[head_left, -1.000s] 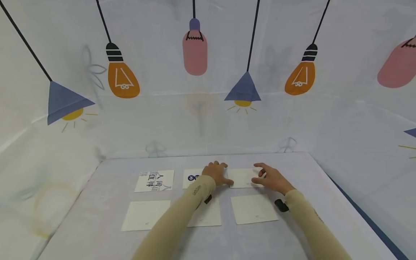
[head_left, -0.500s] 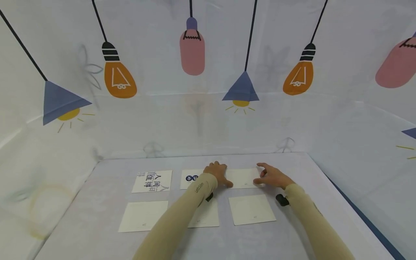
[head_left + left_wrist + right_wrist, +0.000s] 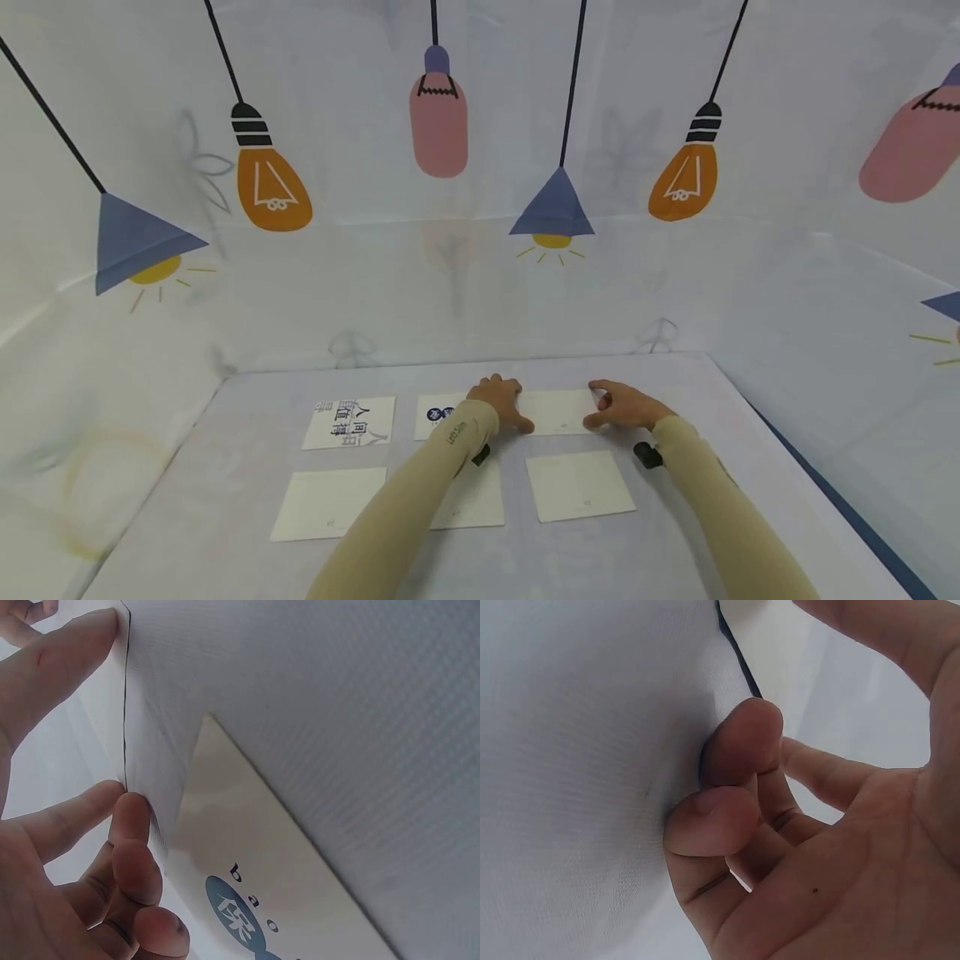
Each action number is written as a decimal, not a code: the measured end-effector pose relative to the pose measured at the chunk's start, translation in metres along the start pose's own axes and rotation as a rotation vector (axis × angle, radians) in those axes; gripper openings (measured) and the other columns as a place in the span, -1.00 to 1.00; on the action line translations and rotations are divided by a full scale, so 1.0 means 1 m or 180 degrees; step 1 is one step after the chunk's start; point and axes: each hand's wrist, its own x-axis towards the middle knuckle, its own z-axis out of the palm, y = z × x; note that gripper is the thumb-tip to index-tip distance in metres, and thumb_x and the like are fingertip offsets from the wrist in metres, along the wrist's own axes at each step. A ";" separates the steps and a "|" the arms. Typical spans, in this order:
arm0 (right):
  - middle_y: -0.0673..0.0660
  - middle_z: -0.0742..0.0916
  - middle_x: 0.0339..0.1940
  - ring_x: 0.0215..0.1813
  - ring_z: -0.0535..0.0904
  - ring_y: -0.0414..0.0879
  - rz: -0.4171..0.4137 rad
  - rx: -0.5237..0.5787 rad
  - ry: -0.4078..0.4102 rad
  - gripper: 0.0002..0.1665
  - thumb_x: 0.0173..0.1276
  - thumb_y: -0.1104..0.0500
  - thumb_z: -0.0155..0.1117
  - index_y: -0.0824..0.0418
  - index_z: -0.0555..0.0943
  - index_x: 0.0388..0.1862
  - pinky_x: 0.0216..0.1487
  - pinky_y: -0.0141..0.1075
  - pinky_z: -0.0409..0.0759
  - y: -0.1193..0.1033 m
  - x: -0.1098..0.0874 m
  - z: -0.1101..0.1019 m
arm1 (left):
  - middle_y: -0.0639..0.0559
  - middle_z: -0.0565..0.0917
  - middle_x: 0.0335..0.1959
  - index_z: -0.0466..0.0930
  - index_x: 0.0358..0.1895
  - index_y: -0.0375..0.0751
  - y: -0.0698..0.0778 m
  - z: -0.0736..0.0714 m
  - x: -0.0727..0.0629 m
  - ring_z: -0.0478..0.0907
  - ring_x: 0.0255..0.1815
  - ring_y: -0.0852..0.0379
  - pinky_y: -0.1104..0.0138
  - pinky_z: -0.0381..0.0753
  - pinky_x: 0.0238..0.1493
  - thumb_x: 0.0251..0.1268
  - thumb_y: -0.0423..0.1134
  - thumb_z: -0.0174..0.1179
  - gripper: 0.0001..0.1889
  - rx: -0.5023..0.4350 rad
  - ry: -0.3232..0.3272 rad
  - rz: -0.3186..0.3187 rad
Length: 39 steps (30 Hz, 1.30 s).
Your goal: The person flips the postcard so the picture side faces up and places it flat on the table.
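Note:
In the head view a blank white card (image 3: 555,412) lies flat in the back row, between my two hands. My left hand (image 3: 498,402) spans its left edge, with thumb and index fingertips touching near the two corners. My right hand (image 3: 632,408) does likewise at the right edge, its other fingers curled under the palm. In the left wrist view the thumb (image 3: 82,649) rests on the card's edge, and a card with blue lettering (image 3: 225,799) lies close by. The right wrist view shows the curled fingertips (image 3: 750,739) by the card edge.
At back left lies a card with dark characters (image 3: 348,422). The front row has a left blank card (image 3: 326,504), a middle card (image 3: 476,500) partly behind my left sleeve, and a right card (image 3: 581,486). A lamp-patterned sheet (image 3: 465,283) rises behind the table.
The right hand's thumb and index finger have closed in slightly to the blank card's right edge. The left hand stays at its left edge. The head view has shifted slightly.

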 end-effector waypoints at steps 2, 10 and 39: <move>0.11 0.53 -0.26 -0.23 0.41 -0.05 -0.0014 0.0000 0.0006 0.04 0.23 0.05 0.55 0.44 0.23 0.51 -0.21 -0.21 0.33 0.001 0.002 0.000 | -0.09 0.58 0.10 0.48 0.40 -0.03 -0.001 0.000 0.000 0.51 0.12 -0.05 0.11 0.52 0.18 0.03 0.23 0.50 -0.15 -0.0035 0.0007 0.0000; 0.13 0.52 -0.26 -0.26 0.41 -0.04 -0.0009 0.0143 0.0117 -0.04 0.20 0.12 0.57 0.39 0.28 0.45 -0.25 -0.21 0.35 0.000 0.001 0.003 | -0.09 0.57 0.14 0.49 0.39 -0.04 -0.002 0.001 -0.001 0.52 0.15 -0.06 0.09 0.49 0.23 0.01 0.21 0.52 -0.15 -0.0207 0.0034 -0.0047; 0.18 0.58 -0.11 -0.18 0.56 0.01 -0.0362 0.0177 0.0741 -0.17 0.32 0.08 0.49 0.18 0.25 0.42 -0.21 -0.20 0.53 0.003 -0.017 0.007 | 0.13 0.74 -0.58 0.43 0.38 -0.30 -0.006 0.008 0.001 0.67 -0.65 0.12 0.29 0.52 -0.10 0.41 -0.15 0.25 -0.45 -0.2089 0.0076 -0.0145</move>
